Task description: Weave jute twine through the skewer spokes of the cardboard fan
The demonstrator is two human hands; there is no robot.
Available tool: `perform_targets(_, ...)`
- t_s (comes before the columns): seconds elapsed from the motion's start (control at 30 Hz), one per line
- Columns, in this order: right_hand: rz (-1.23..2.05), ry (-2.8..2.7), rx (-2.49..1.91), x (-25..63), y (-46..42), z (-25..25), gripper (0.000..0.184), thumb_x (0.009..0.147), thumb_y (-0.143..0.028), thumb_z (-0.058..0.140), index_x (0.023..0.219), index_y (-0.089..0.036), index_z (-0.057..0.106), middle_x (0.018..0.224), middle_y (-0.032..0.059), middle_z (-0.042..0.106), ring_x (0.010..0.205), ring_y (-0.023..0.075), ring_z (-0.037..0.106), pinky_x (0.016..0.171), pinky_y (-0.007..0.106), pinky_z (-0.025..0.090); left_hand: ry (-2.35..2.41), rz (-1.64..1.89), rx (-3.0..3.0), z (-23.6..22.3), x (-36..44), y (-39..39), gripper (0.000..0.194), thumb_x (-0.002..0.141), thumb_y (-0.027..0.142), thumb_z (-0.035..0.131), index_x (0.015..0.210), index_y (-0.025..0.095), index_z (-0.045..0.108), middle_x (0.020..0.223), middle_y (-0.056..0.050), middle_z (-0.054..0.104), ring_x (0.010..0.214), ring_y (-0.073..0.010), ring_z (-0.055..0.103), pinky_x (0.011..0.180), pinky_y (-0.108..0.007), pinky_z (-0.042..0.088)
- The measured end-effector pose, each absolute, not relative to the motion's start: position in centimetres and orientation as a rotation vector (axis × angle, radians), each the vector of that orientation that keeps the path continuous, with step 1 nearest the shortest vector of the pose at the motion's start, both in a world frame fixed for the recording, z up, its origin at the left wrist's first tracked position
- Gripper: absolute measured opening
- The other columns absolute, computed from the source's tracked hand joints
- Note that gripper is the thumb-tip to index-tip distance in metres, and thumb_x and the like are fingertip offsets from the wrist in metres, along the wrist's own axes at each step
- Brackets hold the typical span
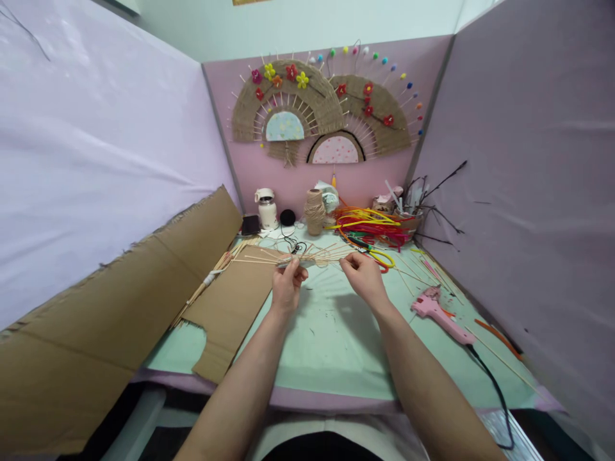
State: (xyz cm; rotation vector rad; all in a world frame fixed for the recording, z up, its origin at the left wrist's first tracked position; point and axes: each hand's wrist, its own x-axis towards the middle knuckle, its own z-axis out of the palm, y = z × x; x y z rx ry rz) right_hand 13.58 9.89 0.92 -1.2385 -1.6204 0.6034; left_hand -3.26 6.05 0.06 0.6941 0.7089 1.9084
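My left hand is closed in a pinch on a flat fan of thin wooden sticks, held just above the green table mat. My right hand is closed too, its fingertips pinching the right side of the same stick fan, where jute twine seems to be wound. Both hands sit close together over the middle of the mat.
Cardboard sheets lean at the left, beside a bundle of sticks. A pink glue gun lies at the right. A jute twine spool, coloured pipe cleaners, a white jug and woven fans stand at the back.
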Motion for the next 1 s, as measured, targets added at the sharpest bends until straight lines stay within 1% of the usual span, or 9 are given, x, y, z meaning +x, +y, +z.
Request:
perform_targets(0.17, 0.737, -1.552, -1.161, 13.6, 9.8, 1.2, 0.026, 0.074, -0.041, 0.057, 0.058, -0.02, 0.053, 0.051, -0.0042, 0.045, 0.052, 0.0125, 0.038, 0.053, 0.027, 0.029, 0.712, 1.942, 0.676, 0.2, -3.3, 6.1, 0.036, 0.061, 0.032, 0.083, 0.076, 0.019, 0.054, 0.063, 0.007, 0.059, 0.047, -0.0065, 0.056, 0.047, -0.02, 0.04)
perform_targets(0.3, 0.943, -1.436, -1.007, 13.7, 9.7, 1.6, 0.027, 0.074, -0.042, 0.059, 0.059, -0.021, 0.052, 0.05, -0.0055, 0.043, 0.05, 0.0106, 0.034, 0.05, 0.026, 0.027, 0.725, 1.976, 0.667, 0.2, -3.4, 6.1, 0.035, 0.061, 0.031, 0.082, 0.074, 0.019, 0.051, 0.058, 0.009, 0.056, 0.045, -0.0065, 0.054, 0.047, -0.02, 0.038)
perform_targets(0.47, 1.136, -1.336, -0.696, 14.0, 9.2, 1.8, 0.028, 0.077, -0.04, 0.063, 0.06, -0.02, 0.053, 0.052, -0.005, 0.045, 0.051, 0.0098, 0.037, 0.052, 0.025, 0.029, 0.785, 2.014, 0.678, 0.2, -3.5, 6.2, 0.034, 0.062, 0.031, 0.08, 0.072, 0.02, 0.05, 0.052, 0.01, 0.053, 0.042, -0.007, 0.052, 0.047, -0.021, 0.036)
perform_targets(0.53, 1.176, -1.348, -0.588, 14.1, 9.1, 1.7, 0.025, 0.078, -0.039, 0.064, 0.064, -0.02, 0.057, 0.054, -0.0046, 0.047, 0.051, 0.01, 0.038, 0.052, 0.026, 0.031, 0.819, 2.027, 0.693, 0.1, -3.5, 6.3, 0.035, 0.062, 0.032, 0.08, 0.071, 0.02, 0.049, 0.051, 0.01, 0.052, 0.041, -0.0072, 0.052, 0.046, -0.021, 0.035)
perform_targets(0.67, 1.158, -1.378, -0.509, 14.1, 8.6, 1.5, 0.017, 0.077, -0.037, 0.066, 0.073, -0.02, 0.065, 0.056, -0.003, 0.052, 0.052, 0.0111, 0.042, 0.053, 0.027, 0.033, 0.909, 2.054, 0.783, -0.2, -3.6, 6.2, 0.036, 0.064, 0.036, 0.081, 0.074, 0.019, 0.051, 0.052, 0.008, 0.053, 0.042, -0.0077, 0.054, 0.046, -0.02, 0.034)
perform_targets(0.77, 1.122, -1.297, -0.441, 14.0, 8.4, 1.6, 0.015, 0.078, -0.035, 0.066, 0.08, -0.02, 0.068, 0.058, -0.0032, 0.054, 0.05, 0.0102, 0.043, 0.052, 0.027, 0.034, 0.948, 2.061, 0.887, -0.4, -3.6, 6.1, 0.034, 0.067, 0.037, 0.08, 0.079, 0.019, 0.054, 0.059, 0.007, 0.057, 0.045, -0.0078, 0.056, 0.047, -0.02, 0.037)
perform_targets(0.83, 1.083, -1.23, -0.412, 14.0, 8.4, 1.8, 0.014, 0.079, -0.034, 0.066, 0.082, -0.021, 0.069, 0.055, -0.0046, 0.05, 0.05, 0.0097, 0.041, 0.052, 0.027, 0.033, 0.969, 2.057, 0.948, -0.5, -3.5, 5.9, 0.033, 0.069, 0.037, 0.08, 0.082, 0.019, 0.055, 0.067, 0.005, 0.061, 0.046, -0.0076, 0.058, 0.048, -0.021, 0.039)
perform_targets(0.93, 1.006, -1.154, -0.462, 14.0, 8.7, 1.9, 0.015, 0.081, -0.035, 0.064, 0.08, -0.02, 0.067, 0.051, -0.0061, 0.044, 0.049, 0.0098, 0.038, 0.053, 0.027, 0.032, 0.977, 2.055, 1.018, -0.5, -3.4, 5.7, 0.031, 0.071, 0.037, 0.078, 0.083, 0.019, 0.056, 0.082, 0.001, 0.066, 0.047, -0.0063, 0.058, 0.049, -0.021, 0.041)
perform_targets(1.0, 0.919, -1.118, -0.563, 14.0, 8.7, 2.0, 0.018, 0.082, -0.037, 0.062, 0.078, -0.019, 0.065, 0.052, -0.0059, 0.043, 0.05, 0.0102, 0.038, 0.053, 0.027, 0.032, 0.968, 2.057, 1.04, -0.5, -3.3, 5.6, 0.031, 0.072, 0.037, 0.078, 0.083, 0.019, 0.055, 0.09, -0.001, 0.067, 0.048, -0.0056, 0.059, 0.048, -0.02, 0.041)
